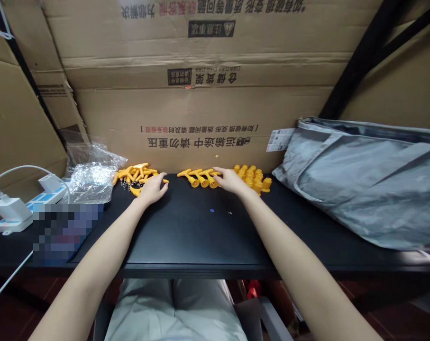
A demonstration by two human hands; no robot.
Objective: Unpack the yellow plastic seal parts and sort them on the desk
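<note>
Behind yellow handles (pixel 141 166), cardboard (pixel 207 106) “仓储货架” (inverted)

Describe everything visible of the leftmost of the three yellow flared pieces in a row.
The leftmost flared piece looks like yellow plastic, with a winged handle at one end and a round mouth at the other. It lies on the black tabletop, handle toward the cardboard, mouth toward the camera. Neither the left hand nor the right hand touches it. The mouth's inside is too small to make out.

Three handled cones (pixel 204 182), heaped handles (pixel 129 173) uncountable, two chargers (pixel 11 209), one power strip (pixel 46 197), one bag (pixel 357 189)
</note>
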